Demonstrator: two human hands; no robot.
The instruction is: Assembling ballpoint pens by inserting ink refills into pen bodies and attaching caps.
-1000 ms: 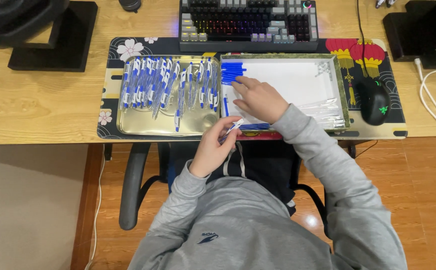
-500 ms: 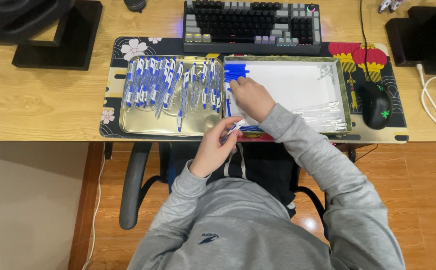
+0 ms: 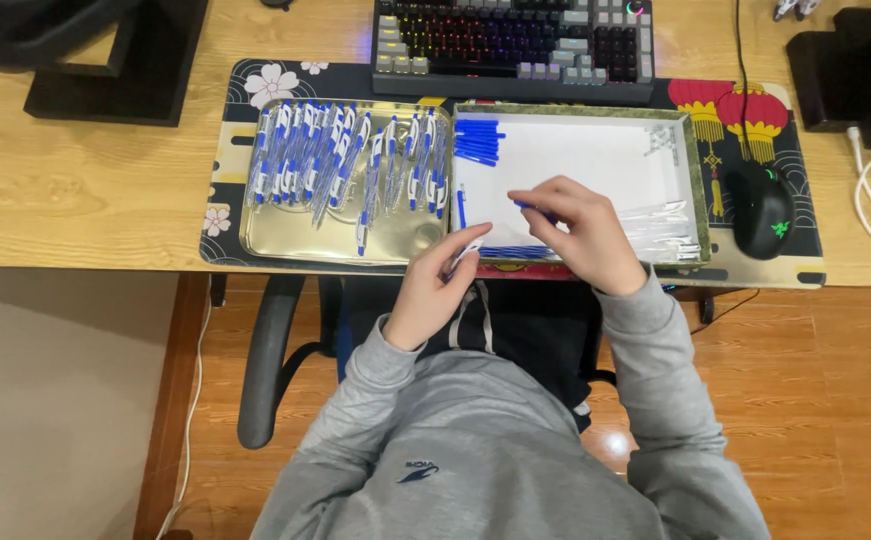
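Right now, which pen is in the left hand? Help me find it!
Start at the desk mat and find its gold metal tray of blue-and-white pens. Just off the tray's near right corner, the left hand pinches one pen, the only one lifted out.

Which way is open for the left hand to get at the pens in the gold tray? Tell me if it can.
Probably yes. The left hand sits at the gold tray's near right corner, and nothing lies between it and the pens; its grip already holds a white pen part.

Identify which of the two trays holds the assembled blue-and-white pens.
The gold metal tray on the left; the white-lined tray beside it holds only loose blue parts and clear sleeves.
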